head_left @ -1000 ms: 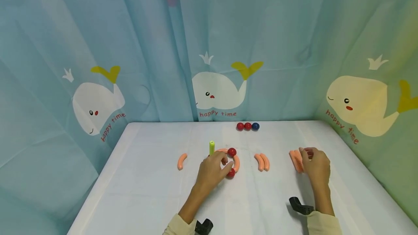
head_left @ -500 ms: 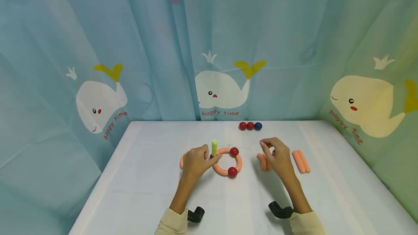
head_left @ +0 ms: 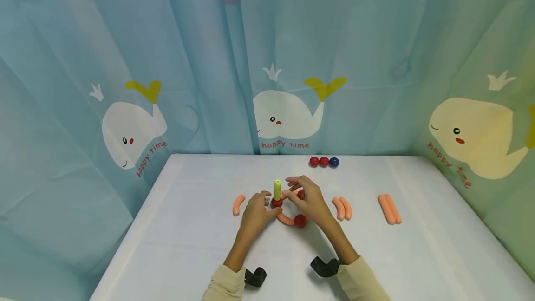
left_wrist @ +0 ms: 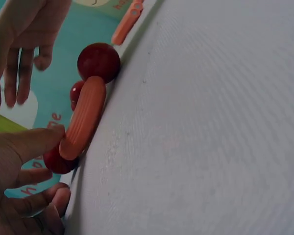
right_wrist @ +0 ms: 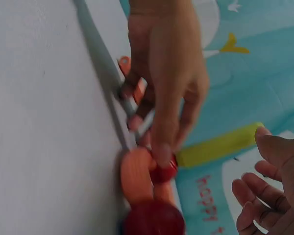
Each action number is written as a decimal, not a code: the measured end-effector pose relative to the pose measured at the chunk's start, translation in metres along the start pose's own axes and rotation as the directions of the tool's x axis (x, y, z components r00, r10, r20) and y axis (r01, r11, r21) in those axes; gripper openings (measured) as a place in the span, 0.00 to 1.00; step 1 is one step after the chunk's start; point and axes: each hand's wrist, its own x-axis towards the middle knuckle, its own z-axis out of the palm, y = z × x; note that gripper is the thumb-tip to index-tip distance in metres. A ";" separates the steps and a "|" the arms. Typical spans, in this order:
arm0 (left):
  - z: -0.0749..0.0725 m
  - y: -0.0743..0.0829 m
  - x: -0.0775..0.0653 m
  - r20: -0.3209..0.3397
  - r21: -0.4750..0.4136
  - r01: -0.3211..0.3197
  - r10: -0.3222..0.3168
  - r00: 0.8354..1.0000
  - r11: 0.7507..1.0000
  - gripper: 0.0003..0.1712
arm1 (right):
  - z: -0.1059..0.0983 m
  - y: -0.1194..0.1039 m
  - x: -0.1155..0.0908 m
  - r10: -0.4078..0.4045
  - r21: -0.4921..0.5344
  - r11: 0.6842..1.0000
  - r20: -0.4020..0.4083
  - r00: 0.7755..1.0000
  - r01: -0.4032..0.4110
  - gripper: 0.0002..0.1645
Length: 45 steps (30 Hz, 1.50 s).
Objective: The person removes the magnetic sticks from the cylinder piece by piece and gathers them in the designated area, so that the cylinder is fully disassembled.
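Yellow-green rod (head_left: 277, 190), upright on red ball (head_left: 276, 203): prob. light, stiff; grip mid-shaft. L hand (head_left: 256, 213) pinches ball; R hand (head_left: 310, 201) loosely spread, holds nothing.

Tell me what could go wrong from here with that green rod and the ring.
The green rod stands upright on one red ball of the ring, so a bump from the right hand, close beside it, might tip it. The left hand reaches about that same ball; a nudge could pull it away from the adjoining curved orange piece and open the ring. The row of balls sits near the far edge of the table and might roll if jolted.
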 end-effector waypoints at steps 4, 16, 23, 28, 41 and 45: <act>0.005 0.000 0.000 -0.029 -0.002 -0.012 0.012 0.999 1.000 0.27 | 0.016 -0.001 0.004 -0.013 0.021 1.000 -0.008 1.000 0.013 0.23; 0.009 -0.003 0.002 -0.086 0.035 0.015 -0.012 0.996 0.999 0.18 | 0.030 -0.003 0.005 0.177 0.086 0.981 -0.026 0.984 -0.174 0.13; 0.008 -0.003 0.002 -0.068 0.027 0.017 -0.015 0.998 0.999 0.19 | 0.032 0.003 -0.002 0.333 0.104 0.938 -0.008 0.943 -0.330 0.18; 0.008 -0.002 0.002 -0.068 0.026 0.008 -0.006 0.998 1.000 0.20 | 0.031 0.001 -0.005 0.343 0.097 0.935 -0.016 0.939 -0.340 0.17; 0.007 -0.001 0.001 -0.081 0.039 -0.013 0.016 0.997 0.999 0.20 | 0.034 0.003 -0.010 0.200 0.042 0.979 -0.078 0.977 -0.197 0.12; 0.009 -0.002 0.001 -0.098 0.046 -0.023 0.027 0.995 0.999 0.19 | 0.036 0.005 -0.010 0.171 0.004 0.985 -0.087 0.982 -0.171 0.13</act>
